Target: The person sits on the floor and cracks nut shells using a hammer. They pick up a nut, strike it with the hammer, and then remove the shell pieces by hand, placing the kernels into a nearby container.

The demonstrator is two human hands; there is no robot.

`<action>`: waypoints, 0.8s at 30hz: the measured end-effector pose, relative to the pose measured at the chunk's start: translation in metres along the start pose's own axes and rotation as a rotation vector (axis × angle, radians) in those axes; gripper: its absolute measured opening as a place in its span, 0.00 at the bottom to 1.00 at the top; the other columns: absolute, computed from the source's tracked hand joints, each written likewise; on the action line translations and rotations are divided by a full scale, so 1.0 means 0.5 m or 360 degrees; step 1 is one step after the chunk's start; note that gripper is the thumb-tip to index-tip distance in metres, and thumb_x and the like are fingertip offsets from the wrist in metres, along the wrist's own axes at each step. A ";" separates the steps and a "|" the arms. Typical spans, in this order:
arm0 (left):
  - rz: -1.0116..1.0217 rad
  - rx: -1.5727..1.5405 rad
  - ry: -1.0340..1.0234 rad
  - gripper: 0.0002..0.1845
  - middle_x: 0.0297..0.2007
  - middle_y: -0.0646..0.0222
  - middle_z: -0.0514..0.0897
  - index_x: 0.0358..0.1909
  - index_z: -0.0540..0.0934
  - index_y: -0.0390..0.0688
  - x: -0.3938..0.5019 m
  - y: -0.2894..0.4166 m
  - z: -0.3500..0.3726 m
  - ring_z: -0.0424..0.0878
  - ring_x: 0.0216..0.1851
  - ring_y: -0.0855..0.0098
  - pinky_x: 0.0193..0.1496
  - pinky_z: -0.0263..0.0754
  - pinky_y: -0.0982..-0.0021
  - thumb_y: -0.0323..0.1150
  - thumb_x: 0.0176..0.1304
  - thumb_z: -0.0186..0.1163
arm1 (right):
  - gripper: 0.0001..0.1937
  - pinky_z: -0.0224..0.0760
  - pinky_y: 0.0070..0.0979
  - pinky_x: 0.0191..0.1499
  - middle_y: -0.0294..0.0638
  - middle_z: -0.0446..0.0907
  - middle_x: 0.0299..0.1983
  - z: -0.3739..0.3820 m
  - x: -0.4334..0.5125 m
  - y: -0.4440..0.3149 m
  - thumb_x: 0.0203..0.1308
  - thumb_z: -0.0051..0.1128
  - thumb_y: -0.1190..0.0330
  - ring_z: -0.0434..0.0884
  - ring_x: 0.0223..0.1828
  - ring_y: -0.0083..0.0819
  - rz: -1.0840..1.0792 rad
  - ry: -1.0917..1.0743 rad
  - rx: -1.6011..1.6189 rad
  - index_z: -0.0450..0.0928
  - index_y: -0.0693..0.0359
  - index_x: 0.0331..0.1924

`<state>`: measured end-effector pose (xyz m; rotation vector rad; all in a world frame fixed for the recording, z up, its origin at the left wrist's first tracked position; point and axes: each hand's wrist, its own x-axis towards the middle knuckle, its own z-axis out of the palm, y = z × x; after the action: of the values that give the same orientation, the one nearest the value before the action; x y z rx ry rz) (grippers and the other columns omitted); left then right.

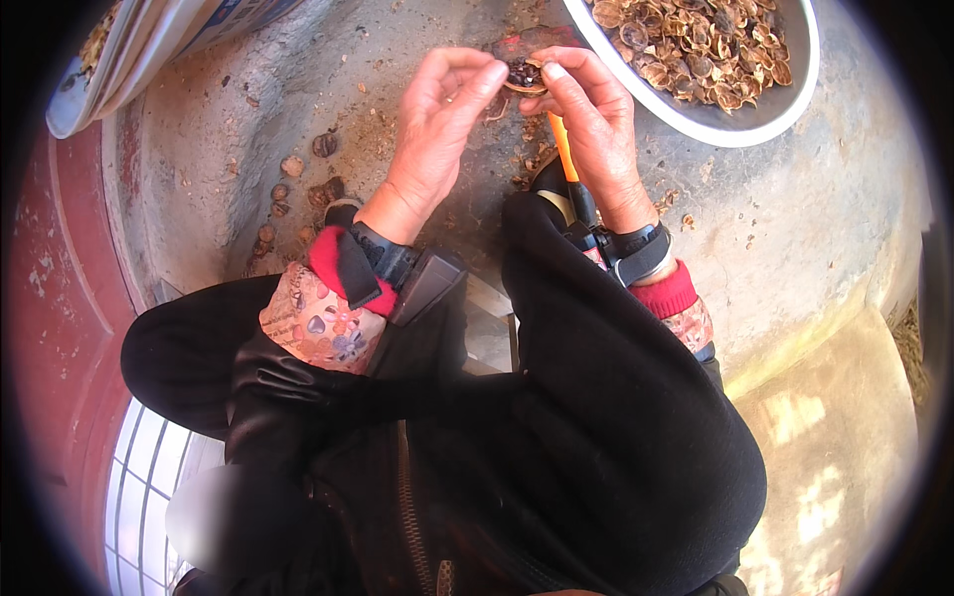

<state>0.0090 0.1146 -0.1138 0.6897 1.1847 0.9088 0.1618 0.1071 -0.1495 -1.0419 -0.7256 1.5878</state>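
A cracked walnut (525, 79), its dark inside showing, is held up between my hands. My left hand (443, 119) grips its left edge between thumb and fingertips. At the other edge, my right hand (596, 115) pinches a piece of the shell, with the lower fingers curled beneath it. Behind the walnut lies something red and worn (540, 41), partly hidden by my fingers. Beside my right wrist, an orange tool handle (564, 149) with a black end leans near my knee; its head is hidden.
A white-rimmed basin (734, 140) of opened walnut shells (693, 48) stands at the upper right. Several whole walnuts (325, 144) lie on the concrete floor to the left. Containers (141, 59) stand at the upper left, near a red door panel (74, 246). Shell crumbs litter the floor.
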 end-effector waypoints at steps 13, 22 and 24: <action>0.0197 0.0332 -0.0092 0.13 0.36 0.71 0.81 0.45 0.76 0.40 -0.001 0.000 0.001 0.79 0.35 0.80 0.37 0.75 0.80 0.25 0.59 0.64 | 0.09 0.77 0.21 0.40 0.37 0.81 0.36 0.007 -0.004 0.003 0.64 0.55 0.70 0.81 0.36 0.23 0.0005 -0.0061 -0.0098 0.76 0.66 0.44; 0.0168 0.0281 -0.0099 0.07 0.36 0.72 0.81 0.39 0.79 0.40 0.009 -0.007 -0.012 0.77 0.40 0.82 0.45 0.74 0.78 0.30 0.61 0.63 | 0.08 0.75 0.25 0.38 0.40 0.80 0.32 0.008 -0.010 0.002 0.57 0.61 0.71 0.82 0.33 0.30 -0.0470 -0.0052 -0.0927 0.79 0.62 0.41; 0.0098 0.0087 -0.0118 0.06 0.36 0.72 0.81 0.38 0.79 0.40 0.011 -0.007 -0.016 0.77 0.40 0.81 0.46 0.73 0.77 0.30 0.61 0.63 | 0.09 0.75 0.20 0.39 0.38 0.80 0.36 0.006 -0.010 0.001 0.60 0.58 0.74 0.80 0.36 0.23 -0.0534 -0.0117 -0.1058 0.78 0.64 0.44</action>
<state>0.0026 0.1175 -0.1212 0.8013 1.1305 0.8974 0.1592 0.1022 -0.1472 -1.2457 -1.4570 1.1121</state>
